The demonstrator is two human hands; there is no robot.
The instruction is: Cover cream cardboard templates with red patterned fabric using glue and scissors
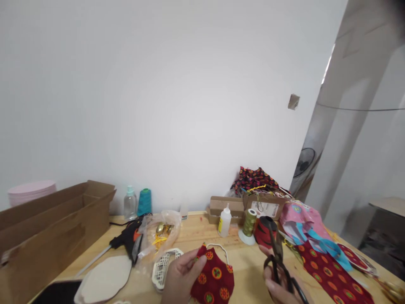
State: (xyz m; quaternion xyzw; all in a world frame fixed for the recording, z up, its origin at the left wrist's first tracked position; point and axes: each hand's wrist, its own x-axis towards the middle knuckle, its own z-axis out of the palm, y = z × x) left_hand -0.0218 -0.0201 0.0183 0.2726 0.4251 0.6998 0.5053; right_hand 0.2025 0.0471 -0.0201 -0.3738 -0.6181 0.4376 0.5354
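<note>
My left hand [182, 274] pinches the upper left edge of a red patterned fabric piece [214, 280] that lies over a white frame near the table's front edge. My right hand [278, 287] is closed around the black handles of a pair of scissors [276, 253], whose blades point up and away over the table. The two hands sit a short way apart, the scissors just right of the fabric piece.
A wooden table [196, 234] carries an open cardboard box [47, 228], a black glue gun [129, 238], a plastic bag [160, 232], a white glue bottle [224, 220], a green thread spool [249, 223], a teal spool [144, 202] and piled fabrics [316, 249].
</note>
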